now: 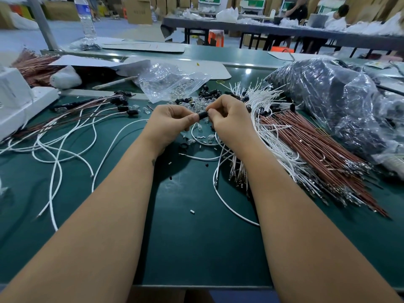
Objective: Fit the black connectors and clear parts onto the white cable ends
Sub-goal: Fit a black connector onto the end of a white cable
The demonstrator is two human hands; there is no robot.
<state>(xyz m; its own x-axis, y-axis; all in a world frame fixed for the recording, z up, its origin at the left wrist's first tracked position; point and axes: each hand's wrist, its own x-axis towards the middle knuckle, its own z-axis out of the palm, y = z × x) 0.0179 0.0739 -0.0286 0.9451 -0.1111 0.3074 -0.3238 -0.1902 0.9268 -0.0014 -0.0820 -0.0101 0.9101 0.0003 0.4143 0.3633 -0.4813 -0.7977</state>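
A small black connector is held above the green table, between both hands. My left hand pinches its left end and my right hand pinches its right end, fingers curled. A white cable loops over the table under my right forearm; where it ends is hidden by my hands. Loose black connectors and small clear parts lie in a pile just behind my hands. Finished cables with black ends lie to the left.
A big bundle of white and brown wires fans out on the right, beside a full dark plastic bag. A clear bag of parts lies behind the pile. White boxes stand at the left; a water bottle stands far back.
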